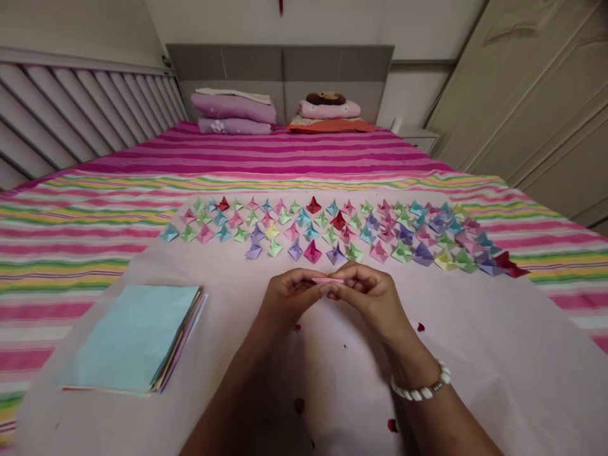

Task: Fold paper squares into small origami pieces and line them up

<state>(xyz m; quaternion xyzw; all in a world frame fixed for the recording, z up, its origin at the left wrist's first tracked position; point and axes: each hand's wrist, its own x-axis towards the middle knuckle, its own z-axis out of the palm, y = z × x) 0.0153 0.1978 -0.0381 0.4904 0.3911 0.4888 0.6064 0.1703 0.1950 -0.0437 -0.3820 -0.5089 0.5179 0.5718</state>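
A small folded piece of pink paper (327,280) is pinched between both hands, seen nearly edge-on above the pale sheet (247,405). My left hand (295,291) grips its left end with thumb and fingers. At the other end, my right hand (368,291) presses it the same way, the two thumbtips almost touching. Just beyond the hands stand several rows of folded paper boats, among them a magenta boat (313,252) and a blue boat (335,254). The fingers hide much of the pink paper's shape.
To the left lies a stack of square coloured paper (137,335), light blue on top. Dark red scraps (392,425) are scattered near my forearms. Striped bedding (52,285) surrounds the sheet. Folded purple bedding (234,114) and a pink pile (329,110) rest by the headboard (251,63).
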